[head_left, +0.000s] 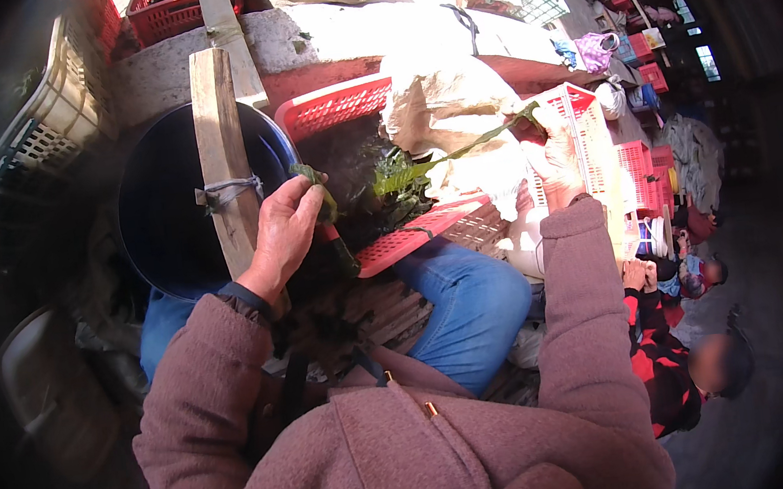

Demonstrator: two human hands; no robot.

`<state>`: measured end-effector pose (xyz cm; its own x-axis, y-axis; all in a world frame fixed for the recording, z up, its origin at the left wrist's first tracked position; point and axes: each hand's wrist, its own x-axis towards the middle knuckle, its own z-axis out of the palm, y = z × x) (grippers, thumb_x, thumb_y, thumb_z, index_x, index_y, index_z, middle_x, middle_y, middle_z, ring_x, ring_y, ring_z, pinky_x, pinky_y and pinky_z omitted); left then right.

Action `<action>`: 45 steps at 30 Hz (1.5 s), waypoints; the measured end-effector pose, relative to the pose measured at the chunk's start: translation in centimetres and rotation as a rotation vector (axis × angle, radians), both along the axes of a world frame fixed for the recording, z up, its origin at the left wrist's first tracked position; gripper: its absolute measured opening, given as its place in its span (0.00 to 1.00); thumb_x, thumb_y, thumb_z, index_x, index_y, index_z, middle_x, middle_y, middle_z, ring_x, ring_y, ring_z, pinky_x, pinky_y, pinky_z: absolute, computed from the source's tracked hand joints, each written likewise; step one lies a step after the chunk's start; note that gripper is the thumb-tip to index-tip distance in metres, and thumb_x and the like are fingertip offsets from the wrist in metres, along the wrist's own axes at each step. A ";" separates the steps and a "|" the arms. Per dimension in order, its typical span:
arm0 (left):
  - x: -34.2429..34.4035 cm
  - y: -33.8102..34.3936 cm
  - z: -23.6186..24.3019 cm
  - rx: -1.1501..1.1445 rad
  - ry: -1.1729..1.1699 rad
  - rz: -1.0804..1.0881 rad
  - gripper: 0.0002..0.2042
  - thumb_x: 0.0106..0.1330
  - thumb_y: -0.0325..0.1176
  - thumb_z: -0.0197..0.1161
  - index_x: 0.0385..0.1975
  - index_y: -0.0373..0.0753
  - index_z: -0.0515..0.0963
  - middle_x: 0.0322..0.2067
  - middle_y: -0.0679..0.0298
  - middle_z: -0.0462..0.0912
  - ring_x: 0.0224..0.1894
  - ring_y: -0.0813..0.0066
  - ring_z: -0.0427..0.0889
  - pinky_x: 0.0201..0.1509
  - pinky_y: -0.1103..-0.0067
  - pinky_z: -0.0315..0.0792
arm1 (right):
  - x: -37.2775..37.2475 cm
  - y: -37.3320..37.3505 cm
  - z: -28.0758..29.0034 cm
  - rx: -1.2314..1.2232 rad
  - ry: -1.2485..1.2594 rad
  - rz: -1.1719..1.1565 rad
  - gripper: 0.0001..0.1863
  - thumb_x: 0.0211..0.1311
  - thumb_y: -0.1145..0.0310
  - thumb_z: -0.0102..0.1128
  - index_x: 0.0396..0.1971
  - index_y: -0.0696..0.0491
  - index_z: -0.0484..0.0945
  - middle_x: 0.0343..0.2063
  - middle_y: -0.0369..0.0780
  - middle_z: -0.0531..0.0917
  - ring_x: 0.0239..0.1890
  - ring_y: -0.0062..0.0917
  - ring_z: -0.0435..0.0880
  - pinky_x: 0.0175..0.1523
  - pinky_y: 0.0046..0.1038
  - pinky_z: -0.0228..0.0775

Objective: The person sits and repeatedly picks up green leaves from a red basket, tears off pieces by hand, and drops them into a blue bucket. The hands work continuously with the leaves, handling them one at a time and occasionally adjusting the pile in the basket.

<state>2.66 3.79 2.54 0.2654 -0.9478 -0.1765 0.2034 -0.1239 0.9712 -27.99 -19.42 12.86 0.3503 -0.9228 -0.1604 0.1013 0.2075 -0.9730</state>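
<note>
My left hand (287,228) is closed, thumb and fingers pinching a wet-looking dark green leafy strip (343,252), like seaweed, that hangs beside a red basket. In strong glare, my right hand (557,158) reaches out with its fingers closed at the end of a long green strip (467,149). That strip stretches across a pale sack toward the basket; I cannot tell whether both hands hold one piece. More dark green leaves (402,190) lie in the red basket (428,233). Close to my left hand, an upright wooden board (221,138) carries a tied cord (233,189).
A large dark blue barrel (162,205) stands behind the board. The pale sack (448,98) drapes over the basket's right side. Another red crate (582,113) is by my right hand. Off-white crates (66,97) stand at the far left. Another person (676,358) sits at the right.
</note>
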 end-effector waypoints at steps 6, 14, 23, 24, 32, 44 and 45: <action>0.6 -0.3 0.4 -0.148 0.114 0.076 0.10 0.69 0.27 0.53 0.48 0.34 0.73 0.35 0.71 0.77 0.36 0.87 0.73 0.40 0.86 0.69 | 2.7 3.1 2.9 -0.070 -0.185 0.247 0.24 0.53 0.68 0.58 0.50 0.62 0.71 0.44 0.44 0.79 0.48 0.30 0.77 0.56 0.28 0.68; 2.5 -1.5 6.0 -0.247 0.139 0.120 0.12 0.70 0.30 0.53 0.50 0.37 0.74 0.38 0.70 0.80 0.38 0.85 0.79 0.39 0.85 0.76 | 4.9 7.2 4.7 -0.077 0.102 -0.026 0.16 0.55 0.81 0.54 0.46 0.59 0.72 0.38 0.40 0.79 0.40 0.23 0.79 0.40 0.21 0.72; 1.6 -4.4 15.8 -0.432 0.012 0.038 0.10 0.69 0.30 0.55 0.47 0.35 0.75 0.34 0.68 0.80 0.37 0.83 0.79 0.41 0.83 0.76 | 3.4 8.5 7.6 0.077 -0.235 0.111 0.15 0.57 0.75 0.62 0.45 0.58 0.76 0.38 0.40 0.81 0.41 0.30 0.81 0.50 0.34 0.75; 1.4 -4.4 16.6 -0.442 -0.035 0.012 0.11 0.69 0.32 0.56 0.48 0.37 0.75 0.35 0.69 0.80 0.38 0.84 0.80 0.42 0.82 0.78 | 3.4 8.8 8.3 0.038 -0.307 0.215 0.15 0.57 0.74 0.62 0.45 0.57 0.76 0.37 0.40 0.81 0.40 0.30 0.81 0.49 0.34 0.75; -3.5 -2.2 15.9 -0.243 -0.009 -0.106 0.16 0.63 0.24 0.60 0.51 0.37 0.72 0.40 0.67 0.80 0.39 0.84 0.77 0.45 0.84 0.73 | 5.9 13.9 11.9 -0.033 -0.337 0.385 0.11 0.61 0.68 0.61 0.40 0.57 0.75 0.29 0.39 0.81 0.27 0.24 0.79 0.31 0.27 0.74; -7.2 1.0 8.9 -0.106 -0.010 -0.040 0.20 0.56 0.17 0.56 0.51 0.33 0.71 0.39 0.68 0.79 0.36 0.83 0.77 0.41 0.86 0.72 | 9.8 18.9 2.9 0.081 -0.303 0.166 0.11 0.61 0.78 0.56 0.44 0.59 0.73 0.33 0.36 0.81 0.32 0.16 0.80 0.37 0.19 0.77; -7.2 1.0 8.7 -0.140 -0.025 -0.039 0.20 0.54 0.18 0.57 0.50 0.32 0.71 0.36 0.67 0.79 0.34 0.84 0.76 0.38 0.87 0.71 | 10.0 18.9 2.4 0.031 -0.211 0.105 0.09 0.62 0.77 0.56 0.42 0.57 0.74 0.34 0.37 0.82 0.31 0.18 0.80 0.33 0.21 0.76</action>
<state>-4.54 4.83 11.26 0.2302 -0.9725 -0.0361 0.1767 0.0053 0.9843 -17.98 -0.48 15.28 0.4733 -0.8750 -0.1012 0.2780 0.2574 -0.9255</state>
